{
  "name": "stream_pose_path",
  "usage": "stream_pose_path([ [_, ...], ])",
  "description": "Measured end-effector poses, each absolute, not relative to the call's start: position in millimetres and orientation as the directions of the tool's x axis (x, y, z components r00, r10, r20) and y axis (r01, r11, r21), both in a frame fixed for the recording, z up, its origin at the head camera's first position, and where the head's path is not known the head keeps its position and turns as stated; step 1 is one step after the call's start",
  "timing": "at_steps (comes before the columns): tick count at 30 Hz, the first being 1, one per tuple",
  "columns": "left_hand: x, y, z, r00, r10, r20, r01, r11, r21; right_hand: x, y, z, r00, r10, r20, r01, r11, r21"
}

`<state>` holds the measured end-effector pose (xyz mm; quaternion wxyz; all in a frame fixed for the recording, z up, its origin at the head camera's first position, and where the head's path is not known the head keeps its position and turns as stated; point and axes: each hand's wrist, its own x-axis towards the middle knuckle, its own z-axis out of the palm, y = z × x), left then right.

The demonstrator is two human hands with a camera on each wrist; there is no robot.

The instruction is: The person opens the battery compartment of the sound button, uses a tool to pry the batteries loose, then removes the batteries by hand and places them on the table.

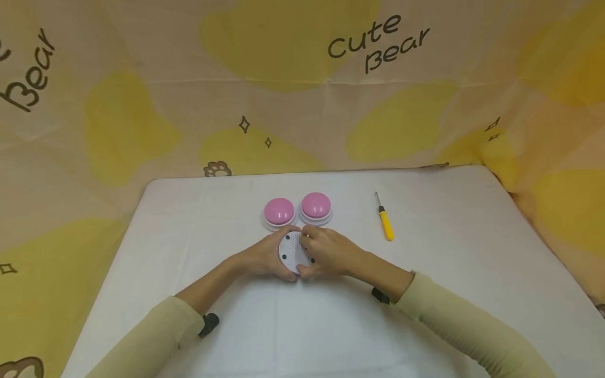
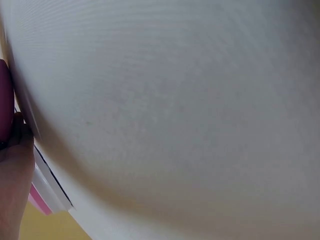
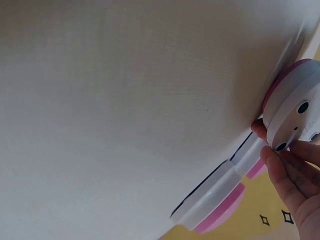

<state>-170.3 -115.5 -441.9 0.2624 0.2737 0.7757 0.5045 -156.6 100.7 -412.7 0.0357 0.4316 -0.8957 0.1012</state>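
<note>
A round push button (image 1: 289, 251) is held bottom up over the table, its white underside showing dark round feet and a patch of small holes. My left hand (image 1: 267, 255) grips it round the left side. The right hand (image 1: 331, 252) has curled fingers and thumb on the right side of the same button, covering part of the underside. In the right wrist view, fingertips of the right hand (image 3: 295, 180) meet the underside of the button (image 3: 286, 117) beside a dark foot. The left wrist view catches only the left hand (image 2: 17, 170) at its edge, by the pink dome (image 2: 5, 100).
Just beyond the hands stand two pink-domed buttons with white bases, a left one (image 1: 279, 211) and a right one (image 1: 315, 206). A yellow-handled screwdriver (image 1: 385, 224) lies to the right on the white-covered table (image 1: 212, 210). Patterned cloth (image 1: 293, 105) hangs behind.
</note>
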Motion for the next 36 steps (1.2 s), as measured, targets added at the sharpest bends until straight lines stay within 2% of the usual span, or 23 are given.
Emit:
stream_pose_path([
  [17,-168.5,-114.3,-443.7,-0.722,0.680,-0.128,0.147,0.331,0.932,-155.0,100.1,-413.6,-0.553,-0.816,0.167,-0.832,0.551,-0.062],
  [31,-169.1,-115.7,-440.9,-0.711,0.688,-0.146,0.127,0.330,0.935,-154.9,109.7,-411.1,-0.536,-0.831,0.153,-0.843,0.537,-0.035],
  [36,-170.4,-116.2,-440.3,-0.705,0.694,-0.147,0.119,0.320,0.940,-154.7,119.5,-411.8,-0.500,-0.847,0.180,-0.865,0.496,-0.073],
])
